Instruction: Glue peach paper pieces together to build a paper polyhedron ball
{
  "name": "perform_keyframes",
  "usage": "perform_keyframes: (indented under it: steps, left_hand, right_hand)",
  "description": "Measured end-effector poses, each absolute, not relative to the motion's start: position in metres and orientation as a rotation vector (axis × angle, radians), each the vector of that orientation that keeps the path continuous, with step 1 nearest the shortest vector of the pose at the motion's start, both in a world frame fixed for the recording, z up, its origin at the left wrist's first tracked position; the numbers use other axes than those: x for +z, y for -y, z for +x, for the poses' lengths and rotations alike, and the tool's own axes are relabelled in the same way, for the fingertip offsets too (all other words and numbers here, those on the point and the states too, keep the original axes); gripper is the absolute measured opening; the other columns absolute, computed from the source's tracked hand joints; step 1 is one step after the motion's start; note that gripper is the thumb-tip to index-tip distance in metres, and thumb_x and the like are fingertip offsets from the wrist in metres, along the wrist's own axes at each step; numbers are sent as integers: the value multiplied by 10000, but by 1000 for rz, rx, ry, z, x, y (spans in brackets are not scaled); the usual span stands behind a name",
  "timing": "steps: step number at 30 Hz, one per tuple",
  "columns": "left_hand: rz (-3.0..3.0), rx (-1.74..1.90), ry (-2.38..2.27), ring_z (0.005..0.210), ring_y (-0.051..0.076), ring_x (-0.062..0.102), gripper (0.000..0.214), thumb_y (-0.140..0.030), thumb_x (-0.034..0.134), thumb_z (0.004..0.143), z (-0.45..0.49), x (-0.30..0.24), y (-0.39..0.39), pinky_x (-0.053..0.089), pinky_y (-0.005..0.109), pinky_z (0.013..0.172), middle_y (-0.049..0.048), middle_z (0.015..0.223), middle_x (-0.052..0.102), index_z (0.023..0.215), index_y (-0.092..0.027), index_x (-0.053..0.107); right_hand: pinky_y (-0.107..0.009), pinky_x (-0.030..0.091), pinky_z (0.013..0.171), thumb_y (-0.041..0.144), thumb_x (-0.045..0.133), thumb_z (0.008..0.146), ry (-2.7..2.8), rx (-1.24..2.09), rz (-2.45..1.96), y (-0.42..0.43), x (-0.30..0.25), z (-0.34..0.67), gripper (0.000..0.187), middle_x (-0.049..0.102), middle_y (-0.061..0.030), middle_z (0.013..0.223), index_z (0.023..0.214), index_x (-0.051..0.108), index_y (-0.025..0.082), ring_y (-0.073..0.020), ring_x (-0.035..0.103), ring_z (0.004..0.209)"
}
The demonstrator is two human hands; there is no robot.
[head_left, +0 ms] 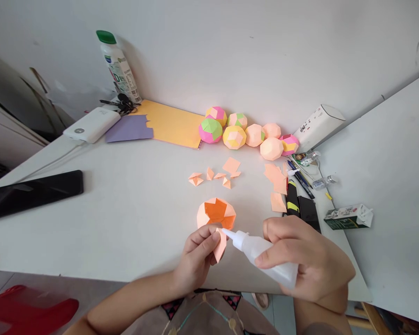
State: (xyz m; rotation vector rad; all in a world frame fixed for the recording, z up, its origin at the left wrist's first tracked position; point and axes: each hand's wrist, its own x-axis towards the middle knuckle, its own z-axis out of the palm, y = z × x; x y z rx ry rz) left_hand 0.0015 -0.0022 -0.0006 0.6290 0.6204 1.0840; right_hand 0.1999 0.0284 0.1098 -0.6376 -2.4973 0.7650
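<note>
Between thumb and fingers, my left hand (199, 253) pinches a small folded peach paper piece (219, 249). My right hand (310, 260) is wrapped round a translucent white glue bottle (261, 253), tilted so that its narrow nozzle meets or nearly meets the paper's upper edge. Just beyond my left hand sits a partly built peach paper ball (204, 215), its open side showing a deeper orange inside. Several small folded peach pieces (196, 179) and a flat peach square (232, 165) lie farther back on the white table (125, 209).
Finished paper balls (234, 137) line the wall, beside yellow paper (176, 123) and purple paper (129, 129). At right are peach sheets (275, 178), a black-and-yellow cutter (292, 197), pens (302, 179) and a drink carton (349, 217). A power bank (92, 124) and black phone-like slab (35, 193) lie left.
</note>
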Motion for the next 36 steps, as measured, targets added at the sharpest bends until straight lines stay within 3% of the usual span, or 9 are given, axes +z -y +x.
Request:
perform_keyframes:
  steps: [14,36]
  left_hand:
    - [602,1098,-578,473,85,277,425,-417,607,854,3,-3,2,200,258,506,-51,468,381,537,-167,471]
    - [656,1088,-539,489,88,298,420,-386,578,877,0,-2,3,208,262,515,-43,485,375,533,-161,493]
  right_hand:
    - [-262,216,504,2,540,677,2494,703,-549,-29,112,199,341,234,35,723,927,591,229,-112,271,571]
    - [-273,241,498,-13,486,637,2455,676,-595,-25,115,199,393,266,28,705,903,630,238,-113,303,557]
